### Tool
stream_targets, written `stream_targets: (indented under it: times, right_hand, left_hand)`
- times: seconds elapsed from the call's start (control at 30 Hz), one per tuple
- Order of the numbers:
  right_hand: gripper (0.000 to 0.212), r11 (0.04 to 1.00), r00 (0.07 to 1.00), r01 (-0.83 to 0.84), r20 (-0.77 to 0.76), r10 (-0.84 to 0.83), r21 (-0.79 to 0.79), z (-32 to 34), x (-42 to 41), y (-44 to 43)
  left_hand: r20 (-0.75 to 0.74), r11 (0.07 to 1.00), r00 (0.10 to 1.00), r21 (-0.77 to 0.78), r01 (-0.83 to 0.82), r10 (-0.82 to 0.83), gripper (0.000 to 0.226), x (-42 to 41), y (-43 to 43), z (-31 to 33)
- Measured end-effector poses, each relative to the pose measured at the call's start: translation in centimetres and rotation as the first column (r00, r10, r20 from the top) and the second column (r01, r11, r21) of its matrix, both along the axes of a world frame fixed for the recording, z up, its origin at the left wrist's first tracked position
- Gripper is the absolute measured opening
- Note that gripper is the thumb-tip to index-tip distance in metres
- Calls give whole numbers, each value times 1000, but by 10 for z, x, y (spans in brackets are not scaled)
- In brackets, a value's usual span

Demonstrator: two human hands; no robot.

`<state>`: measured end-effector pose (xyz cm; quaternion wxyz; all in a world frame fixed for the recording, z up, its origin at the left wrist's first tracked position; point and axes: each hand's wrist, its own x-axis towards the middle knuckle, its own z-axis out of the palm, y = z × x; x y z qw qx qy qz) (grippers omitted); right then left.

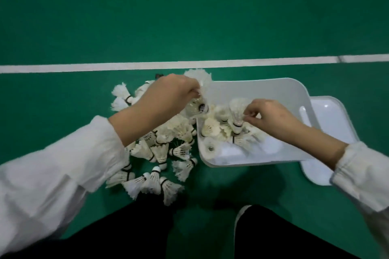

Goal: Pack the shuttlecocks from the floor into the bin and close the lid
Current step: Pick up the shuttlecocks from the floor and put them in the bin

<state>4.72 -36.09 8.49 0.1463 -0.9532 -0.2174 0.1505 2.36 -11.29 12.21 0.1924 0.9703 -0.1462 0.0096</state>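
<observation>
At the far left, a white left sleeve (pixel 52 164), slanting up toward the middle. Just past it, on the green floor (pixel 63 27), a loose pile of shuttlecocks (pixel 160 153): white feathers, black bands, corks pointing every which way, spread from near the white court line (pixel 84 67) down toward black trousers (pixel 126 237) at the bottom edge. Above the far end of that pile, the left hand (pixel 168 94), fingers curled tight around a feathered shuttlecock (pixel 199 78), skirt fanning out above the knuckles, right over the left rim of the bin (possibly more than one in that fist; too blurred to count). Next along, the bin (pixel 263 90) itself: white, rounded corners, open at the top, standing on the floor and touching the right side of the pile. Inside, heaped against the left wall, a batch of packed shuttlecocks (pixel 212 130), with bare white bottom toward the right. Among them, one upright shuttlecock (pixel 236 111), cork down, pinched at the skirt between thumb and fingertips of the right hand (pixel 271 115), reaching in over the bin's right half. Further right, the lid (pixel 328 111), white, lying flat on the floor just beside the bin, partly hidden behind its right wall and under the right sleeve (pixel 362 174). Below the bin, a white-edged shoe (pixel 240 216).
</observation>
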Motion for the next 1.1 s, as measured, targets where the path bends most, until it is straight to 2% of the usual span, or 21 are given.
stream_targets:
  times: [0.2, 0.43, 0.7, 0.83, 0.9, 1.0, 1.03, 1.1]
  right_hand:
    - [22, 999, 974, 14, -226, -23, -42, -70, -17, -21]
    - [23, 990, 934, -122, -345, 90, -73, -119, -13, -5]
    - [30, 942, 892, -297, -396, 216, -155, -145, 0, 16]
    - [38, 976, 873, -202, -466, 140, -85, -122, 2, 11]
    - [35, 996, 907, -85, -417, 61, -39, -99, 4, -1]
    - [16, 984, 982, 125, -159, -105, 123, -60, 7, -22]
    - [12, 964, 985, 157, -107, -136, 216, -49, 5, -26]
    - [15, 923, 993, 113, -81, -90, 367, -33, 2, -25]
  left_hand:
    - [-88, 993, 989, -6, 119, -119, 22, 20, -62, -44]
    - [-178, 996, 984, -85, -19, 4, 21, 25, -74, -86]
    - [-194, 994, 981, -98, -40, 21, 21, 22, -66, -101]
    - [-172, 995, 985, -99, -29, 12, 21, 21, -64, -103]
    - [-152, 992, 988, -120, -31, 13, 20, 20, -63, -102]
    - [-148, 989, 989, -138, -45, 24, 20, 20, -63, -100]
    - [-150, 990, 988, -137, -46, 26, 20, 21, -64, -99]
    - [-157, 991, 987, -128, -46, 25, 20, 21, -68, -97]
